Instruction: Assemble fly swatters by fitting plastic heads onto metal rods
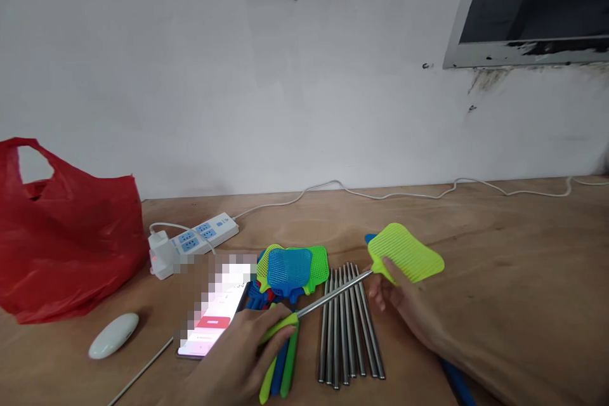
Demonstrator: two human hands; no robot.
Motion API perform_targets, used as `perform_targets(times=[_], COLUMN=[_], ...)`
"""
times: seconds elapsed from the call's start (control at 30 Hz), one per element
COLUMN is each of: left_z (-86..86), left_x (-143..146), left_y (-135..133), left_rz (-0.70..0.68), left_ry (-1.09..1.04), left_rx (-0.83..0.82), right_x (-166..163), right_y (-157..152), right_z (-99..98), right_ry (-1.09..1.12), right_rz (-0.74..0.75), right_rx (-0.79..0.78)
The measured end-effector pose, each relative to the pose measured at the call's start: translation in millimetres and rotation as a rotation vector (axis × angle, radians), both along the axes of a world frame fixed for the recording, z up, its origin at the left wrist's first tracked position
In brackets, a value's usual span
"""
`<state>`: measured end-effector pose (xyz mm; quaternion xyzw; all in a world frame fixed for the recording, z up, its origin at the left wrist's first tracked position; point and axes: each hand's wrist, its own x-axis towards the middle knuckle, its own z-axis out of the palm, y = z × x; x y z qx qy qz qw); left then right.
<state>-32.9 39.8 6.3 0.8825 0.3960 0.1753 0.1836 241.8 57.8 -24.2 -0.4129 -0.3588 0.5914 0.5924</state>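
Left hand (245, 355): closed around the lime-green plastic grip (278, 328) at the near end of a thin steel rod (333, 295), close to the front edge of the wooden tabletop (499, 254).
Right hand (404, 307): fingers pinching the neck of a lime-green mesh swatter head (409, 254) at the rod's far end.
Held swatter: slanted between both hands, just above a row of loose steel rods (349, 336) lying side by side.
Spare parts: pile of blue and green mesh heads (290, 269) behind the left hand; loose coloured grips (280, 371) beneath it.
Doing it well: probably seating the parts on the rod, so best kept in line with the socket, pressed straight, mesh unsqueezed.
Left side: red plastic bag (66, 235), white power strip (204, 235).
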Motion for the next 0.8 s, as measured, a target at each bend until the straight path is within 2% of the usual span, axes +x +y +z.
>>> perform_targets(times=[0.03,0.07,0.2,0.33,0.57,0.8], left_z=[-0.5,-0.4,2.5,2.0,0.2,6.7], left_x=[4.8,10.1,27.1,29.3,25.6,39.5], left_y=[-1.1,-2.3,-4.5,-2.7,0.0,-3.3], left_rz=[-0.018,-0.022,0.038,0.062,0.032,0.046], left_ry=[-0.006,-0.009,-0.040,-0.022,-0.033,-0.131], left_rx=[0.003,0.019,-0.040,-0.078,-0.081,-0.135], right_x=[-5.7,-10.9,-19.4,-17.0,-21.1,-25.5], right_y=[-1.9,-3.5,-6.4,-9.7,-18.3,-14.2], right_z=[-0.8,-0.7,7.2,13.1,8.9,29.2], right_ry=[-0.001,0.007,-0.028,-0.027,0.030,0.017], right_rz=[0.049,0.038,0.137,0.112,0.045,0.067], right_rx=[0.000,0.015,0.030,-0.005,-0.031,-0.032])
